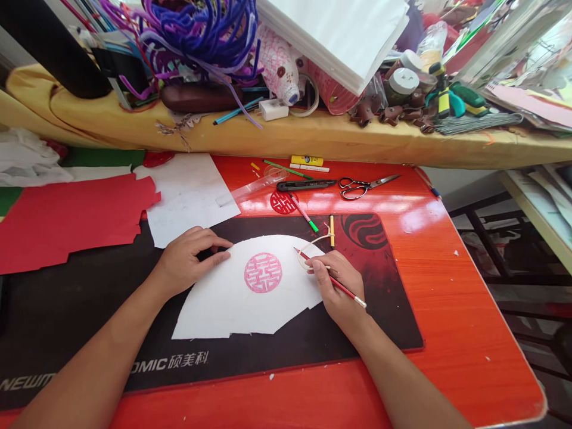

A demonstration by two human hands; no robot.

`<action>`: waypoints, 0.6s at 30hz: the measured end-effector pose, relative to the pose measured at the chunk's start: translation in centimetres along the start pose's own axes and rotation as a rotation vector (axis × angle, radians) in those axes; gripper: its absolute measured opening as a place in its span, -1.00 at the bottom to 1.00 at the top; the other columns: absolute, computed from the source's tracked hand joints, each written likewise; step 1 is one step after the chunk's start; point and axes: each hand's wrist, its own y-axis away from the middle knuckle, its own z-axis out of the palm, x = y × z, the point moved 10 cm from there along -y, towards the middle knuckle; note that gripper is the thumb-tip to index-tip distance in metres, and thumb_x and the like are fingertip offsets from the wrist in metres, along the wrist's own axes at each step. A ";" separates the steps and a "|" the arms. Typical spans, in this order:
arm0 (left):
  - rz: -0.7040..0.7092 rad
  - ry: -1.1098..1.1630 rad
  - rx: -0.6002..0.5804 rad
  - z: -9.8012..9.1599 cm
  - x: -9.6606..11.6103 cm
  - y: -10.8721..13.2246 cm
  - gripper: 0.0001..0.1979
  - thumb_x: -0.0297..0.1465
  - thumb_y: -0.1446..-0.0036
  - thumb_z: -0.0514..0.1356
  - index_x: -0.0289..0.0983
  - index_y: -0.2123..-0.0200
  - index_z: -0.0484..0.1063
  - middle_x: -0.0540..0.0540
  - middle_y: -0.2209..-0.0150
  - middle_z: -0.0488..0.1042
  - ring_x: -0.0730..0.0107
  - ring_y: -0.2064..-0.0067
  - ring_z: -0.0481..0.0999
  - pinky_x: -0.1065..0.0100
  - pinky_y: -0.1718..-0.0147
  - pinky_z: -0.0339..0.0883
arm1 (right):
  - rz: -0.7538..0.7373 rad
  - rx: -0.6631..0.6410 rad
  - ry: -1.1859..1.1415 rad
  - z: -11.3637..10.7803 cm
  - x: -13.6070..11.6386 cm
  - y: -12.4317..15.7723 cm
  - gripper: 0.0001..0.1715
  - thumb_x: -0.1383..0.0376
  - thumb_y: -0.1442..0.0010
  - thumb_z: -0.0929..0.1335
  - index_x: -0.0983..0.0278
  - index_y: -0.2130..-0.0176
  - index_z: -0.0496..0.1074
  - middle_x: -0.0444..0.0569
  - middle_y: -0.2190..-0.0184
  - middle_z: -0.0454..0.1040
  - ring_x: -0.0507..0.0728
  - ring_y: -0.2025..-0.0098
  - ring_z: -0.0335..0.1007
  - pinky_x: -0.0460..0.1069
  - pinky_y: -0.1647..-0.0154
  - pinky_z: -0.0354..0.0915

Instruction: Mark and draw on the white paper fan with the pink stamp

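Observation:
A white fan-shaped sheet of paper (214, 304) lies on the black desk mat, with a round pink double-happiness pattern (263, 273) drawn near its middle. At its upper left edge, my left hand (190, 262) pinches the paper between thumb and fingers. My right hand (342, 280) grips a red pencil (348, 292), its tip over the upper right part of the sheet. A pale string (319, 239) loops around by the pencil and runs up to a yellow marker (332, 229) beyond the sheet's edge. Part of the string is hidden by my fingers.
Beyond the mat (89, 333) lie a red paper cutout (283, 202), a pink marker (304, 214), a black utility knife (306, 185), scissors (366, 187), a clear ruler (252, 186) and a glue stick (307, 160). Red paper (80, 217) lies left. A cluttered yellow-draped shelf (313, 140) borders the back.

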 end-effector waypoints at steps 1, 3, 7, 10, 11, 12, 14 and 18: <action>0.001 -0.003 0.000 0.0 0.0 0.0 -0.65 0.00 -0.44 0.27 -0.08 0.08 0.74 -0.04 0.27 0.60 0.17 0.13 0.53 0.20 0.10 0.37 | 0.002 0.000 0.003 0.0 0.0 0.0 -0.73 0.27 -0.57 0.36 0.18 0.17 0.64 -0.06 0.37 0.67 0.16 0.34 0.61 0.08 0.23 0.46; 0.004 -0.011 -0.002 0.0 0.1 0.0 -0.65 0.00 -0.44 0.26 -0.08 0.08 0.74 -0.04 0.27 0.60 0.17 0.13 0.53 0.21 0.11 0.37 | 0.004 -0.002 0.005 0.0 0.1 0.0 -0.73 0.27 -0.57 0.36 0.18 0.17 0.64 -0.06 0.37 0.67 0.16 0.34 0.62 0.08 0.23 0.47; 0.006 -0.012 0.001 0.0 0.2 -0.1 -0.64 0.01 -0.44 0.26 -0.08 0.08 0.74 -0.05 0.28 0.60 0.17 0.14 0.53 0.21 0.13 0.37 | 0.003 -0.002 0.005 0.1 0.2 0.1 -0.73 0.26 -0.58 0.36 0.17 0.16 0.64 -0.05 0.37 0.67 0.17 0.32 0.62 0.08 0.23 0.47; 0.002 -0.003 0.006 0.0 0.2 -0.1 -0.64 0.01 -0.43 0.27 -0.08 0.09 0.74 -0.05 0.28 0.60 0.18 0.15 0.53 0.21 0.13 0.37 | -0.001 -0.007 0.008 0.1 0.1 0.1 -0.73 0.26 -0.58 0.36 0.17 0.16 0.65 -0.05 0.37 0.67 0.16 0.32 0.61 0.07 0.23 0.47; 0.002 -0.002 0.005 0.0 0.2 -0.1 -0.64 0.02 -0.42 0.27 -0.08 0.09 0.74 -0.05 0.28 0.60 0.18 0.14 0.53 0.21 0.13 0.37 | -0.004 -0.009 0.009 0.1 0.1 0.0 -0.73 0.26 -0.58 0.36 0.17 0.16 0.65 -0.05 0.38 0.67 0.16 0.32 0.61 0.07 0.23 0.46; 0.001 -0.001 0.005 0.0 0.2 -0.1 -0.64 0.01 -0.42 0.27 -0.08 0.09 0.74 -0.05 0.28 0.60 0.18 0.14 0.53 0.21 0.13 0.37 | -0.006 -0.010 0.010 0.1 0.0 0.0 -0.74 0.27 -0.57 0.36 0.17 0.16 0.64 -0.06 0.38 0.67 0.16 0.32 0.60 0.07 0.23 0.46; 0.003 0.000 0.005 0.0 0.2 -0.1 -0.65 0.01 -0.43 0.28 -0.09 0.09 0.74 -0.05 0.28 0.60 0.18 0.14 0.53 0.21 0.13 0.37 | -0.008 -0.007 0.011 0.1 0.0 0.0 -0.75 0.28 -0.57 0.37 0.17 0.17 0.64 -0.06 0.38 0.67 0.16 0.32 0.60 0.06 0.23 0.46; 0.015 0.004 0.012 0.0 0.2 -0.1 -0.66 0.00 -0.43 0.28 -0.09 0.08 0.74 -0.04 0.28 0.59 0.19 0.14 0.53 0.21 0.12 0.37 | -0.008 -0.003 0.017 0.0 0.0 0.0 -0.74 0.31 -0.56 0.36 0.18 0.18 0.63 -0.07 0.37 0.66 0.15 0.33 0.61 0.05 0.23 0.45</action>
